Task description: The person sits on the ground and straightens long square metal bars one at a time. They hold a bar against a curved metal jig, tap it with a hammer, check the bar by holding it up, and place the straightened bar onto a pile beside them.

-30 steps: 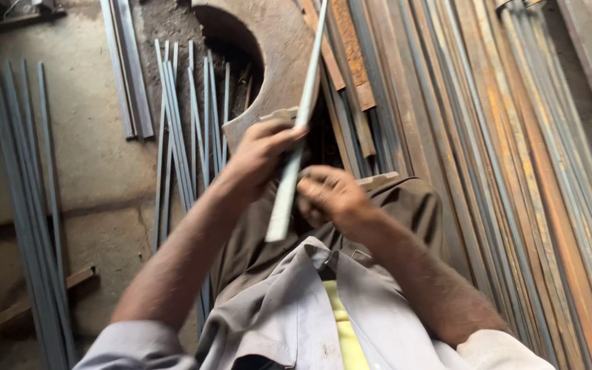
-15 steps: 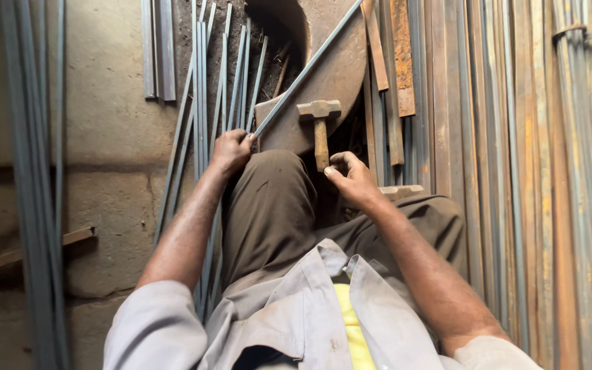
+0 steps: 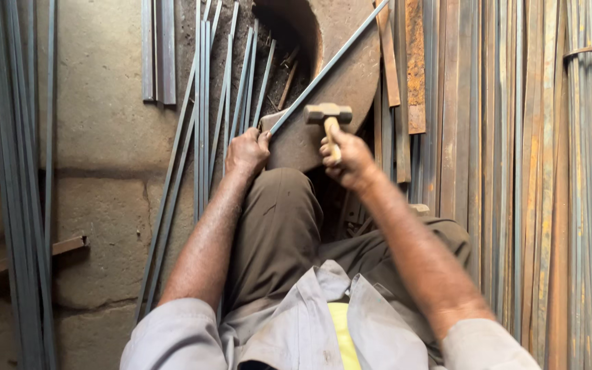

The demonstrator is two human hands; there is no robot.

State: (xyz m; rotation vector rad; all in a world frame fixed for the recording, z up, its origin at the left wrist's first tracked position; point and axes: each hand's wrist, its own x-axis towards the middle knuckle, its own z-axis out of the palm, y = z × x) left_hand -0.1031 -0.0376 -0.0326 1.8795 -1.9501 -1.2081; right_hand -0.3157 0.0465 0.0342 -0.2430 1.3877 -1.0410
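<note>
Left hand point(image 3: 247, 152) clasps steel rod point(image 3: 323, 68) at anvil block's point(image 3: 351, 89) near edge; right hand point(image 3: 348, 159) fisted around hammer point(image 3: 328, 116) above it, bars crowding both sides

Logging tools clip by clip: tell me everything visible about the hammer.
The hammer has a blocky, dull grey metal head set crosswise on a short, pale wooden handle. The right hand grips the handle close under the head, hiding most of it. The head is over the rusty curved metal block, just right of the long thin steel rod that the left hand holds at its lower end. Whether the head touches the block cannot be told.
</note>
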